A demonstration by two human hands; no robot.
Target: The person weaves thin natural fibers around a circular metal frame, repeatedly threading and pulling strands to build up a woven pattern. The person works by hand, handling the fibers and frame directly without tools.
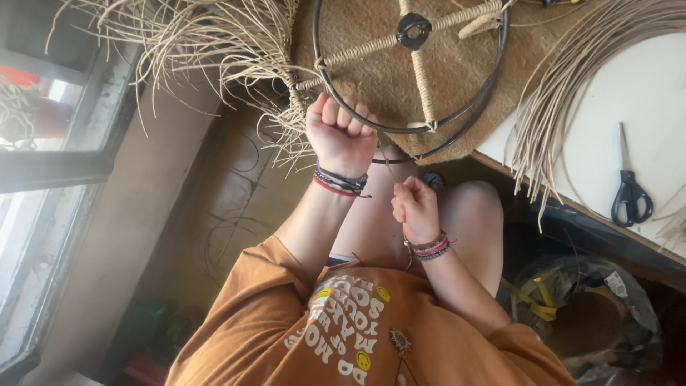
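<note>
1. Head view, hands: your left hand (pixel 341 136) is closed in a fist on the near rim of the black ring frame (pixel 500 43), clamping it just where a wrapped spoke meets the rim.
2. Your right hand (pixel 416 207) sits lower, near your knee, w/ fingertips pinched narrow on a thin cane strand (pixel 386 163) that runs up toward the fist.
3. Where the work is: the frame lies on a woven mat (pixel 371 78), its near edge reaching out to your left hand.
4. Done so far, as I judge it: the four spokes (pixel 423 82) look fully bound in cane around the black hub (pixel 414 29).
5. Left: the rim itself shows mostly bare black (far side partly cut off, can't tell there).
6. Supplies: loose cane (pixel 214 36) at upper left, another bundle (pixel 572 78) draped over the white table (pixel 643 93), scissors (pixel 630 191) lying untouched, well apart from both hands.
</note>
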